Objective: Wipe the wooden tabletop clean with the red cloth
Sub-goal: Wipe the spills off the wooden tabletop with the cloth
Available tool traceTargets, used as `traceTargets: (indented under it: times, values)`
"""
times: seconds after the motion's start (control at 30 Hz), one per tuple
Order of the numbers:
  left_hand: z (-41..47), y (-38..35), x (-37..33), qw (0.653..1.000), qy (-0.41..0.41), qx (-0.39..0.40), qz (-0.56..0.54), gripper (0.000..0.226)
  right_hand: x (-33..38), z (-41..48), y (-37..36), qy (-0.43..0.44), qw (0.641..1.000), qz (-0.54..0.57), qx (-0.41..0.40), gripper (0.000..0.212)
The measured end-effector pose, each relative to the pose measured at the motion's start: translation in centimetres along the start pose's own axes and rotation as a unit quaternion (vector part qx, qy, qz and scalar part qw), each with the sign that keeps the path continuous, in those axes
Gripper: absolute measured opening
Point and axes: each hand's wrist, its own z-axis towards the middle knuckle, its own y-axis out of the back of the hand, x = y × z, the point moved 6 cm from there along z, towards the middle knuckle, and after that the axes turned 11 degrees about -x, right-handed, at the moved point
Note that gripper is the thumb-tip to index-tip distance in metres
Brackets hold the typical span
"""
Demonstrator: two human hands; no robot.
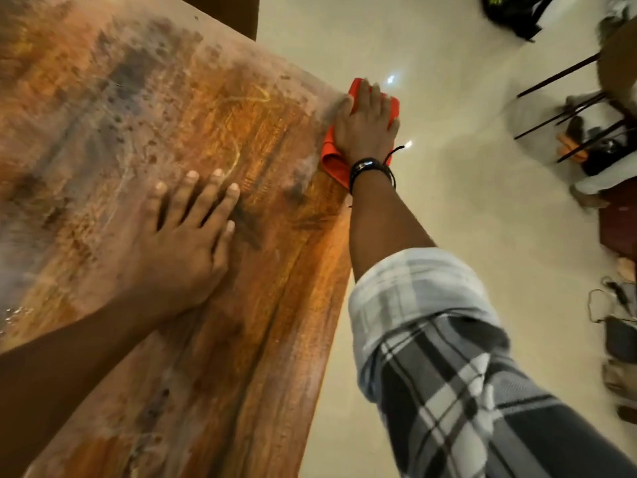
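Observation:
The wooden tabletop [144, 108] fills the left of the view, stained with grey dust, dark blotches and pale scratch marks. My right hand [365, 127] presses flat on the red cloth [336, 162] at the table's right edge, near its far corner; part of the cloth hangs past the edge over the floor. A dark bracelet circles that wrist, and the checked sleeve is rolled up. My left hand [186, 236] lies flat on the wood near the middle, fingers spread, holding nothing.
Pale tiled floor [448, 208] runs along the table's right edge. A dark bag [513, 12] lies at the top right. Thin-legged furniture [565, 112] with clothes and small items stands at the far right; cables and bags lie lower right.

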Motion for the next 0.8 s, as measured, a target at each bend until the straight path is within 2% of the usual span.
traceTargets:
  times: [0.17, 0.37, 0.53, 0.67, 0.8]
  values:
    - [0.0, 0.4, -0.2, 1.0, -0.011, -0.007, 0.015, 0.054, -0.3, -7.5, 1.4, 0.01, 0.999, 0.029, 0.012, 0.058]
    - [-0.2, 0.5, 0.0, 1.0, -0.018, 0.015, 0.019, 0.055, -1.3, -23.0, 4.1, 0.008, 0.998, 0.061, 0.016, 0.058]
    - [-0.4, 0.3, 0.2, 0.999, -0.019, 0.033, 0.002, 0.056, -2.0, -33.4, 6.2, -0.004, 0.999, 0.043, 0.033, 0.058]
    - [-0.1, -0.1, 0.2, 0.999, -0.014, 0.048, 0.012, 0.058, -1.8, -33.1, 5.7, -0.01, 0.999, 0.033, 0.037, 0.058]
    - [0.1, -0.4, 0.1, 0.998, -0.014, 0.056, 0.014, 0.058, -0.6, -27.6, 4.8, 0.011, 0.999, 0.039, 0.013, 0.058]
